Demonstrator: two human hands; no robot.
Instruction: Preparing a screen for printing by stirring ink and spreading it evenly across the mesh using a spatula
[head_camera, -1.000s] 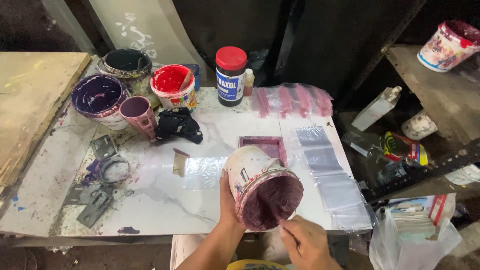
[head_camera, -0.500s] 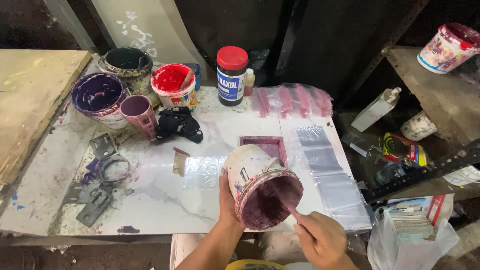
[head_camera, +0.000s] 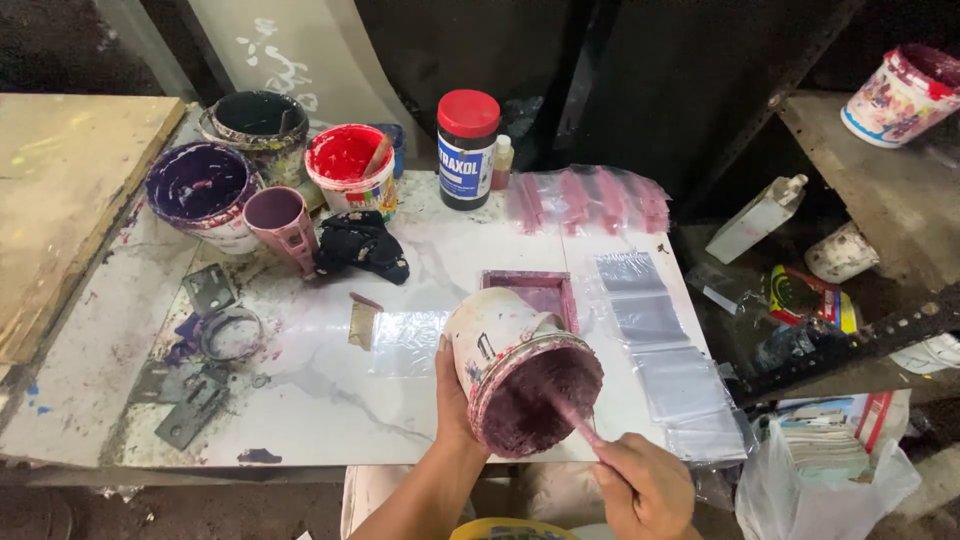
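Note:
My left hand (head_camera: 452, 400) grips a white plastic tub (head_camera: 500, 345) tilted on its side toward me, its inside coated in dark purple paint (head_camera: 535, 400). My right hand (head_camera: 645, 490) holds a thin stick (head_camera: 572, 420) whose far end is inside the tub's mouth, in the paint. Both are over the near edge of a white marble-patterned table (head_camera: 330, 400). Just behind the tub lies a small purple-stained frame (head_camera: 540, 290) next to a row of clear plastic bags (head_camera: 660, 370).
At the back left stand a purple tub (head_camera: 195, 190), a dark tub (head_camera: 250, 120), a red tub (head_camera: 345, 165), a pink cup (head_camera: 280, 220), a red-lidded jar (head_camera: 468, 150) and a black rag (head_camera: 360, 245). Metal parts (head_camera: 200, 370) lie left. Cluttered shelves (head_camera: 850, 200) are on the right.
My right hand has moved up and right to the tub's mouth, and the stick now reaches into the paint. The tub is tilted slightly more toward me.

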